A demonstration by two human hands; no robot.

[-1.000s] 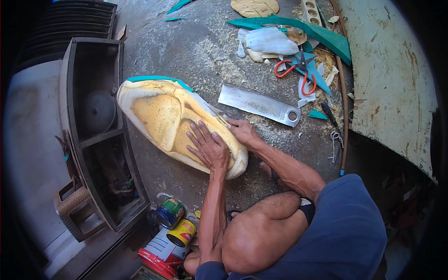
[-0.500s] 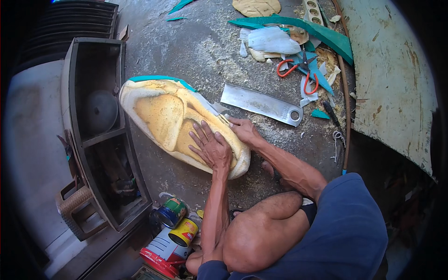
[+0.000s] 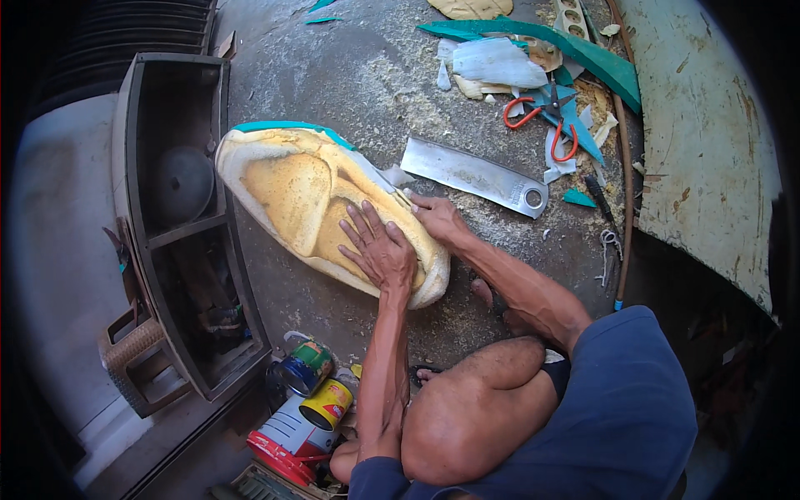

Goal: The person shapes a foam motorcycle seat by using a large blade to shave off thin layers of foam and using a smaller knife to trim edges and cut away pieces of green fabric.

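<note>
A long yellow foam seat pad point(image 3: 283, 200), shaped like a motorcycle seat, lies tilted across the floor. Its rim is pale, and a green foam strip point(image 3: 308, 128) runs along the far edge. My left hand point(image 3: 382, 254) rests flat on the near half of the pad, fingers spread. At the pad's right edge, my right hand point(image 3: 437, 218) is closed, its fingertips against a pale, split part of the side. Whatever is pinched there is too small to make out. Just beyond that hand lies a flat silver metal plate point(image 3: 471, 177) with a round hole at one end.
Scissors with red handles point(image 3: 540, 122) lie among foam scraps at the upper right, near a power strip point(image 3: 572, 18). An open wooden box frame point(image 3: 138, 167) stands on the left. Several cans point(image 3: 327, 403) and a white-and-red bucket point(image 3: 287, 442) crowd the lower left.
The whole view has shifted slightly. Both hands keep nearly the same places on the foam pad, the left spread and the right closed at its edge.
</note>
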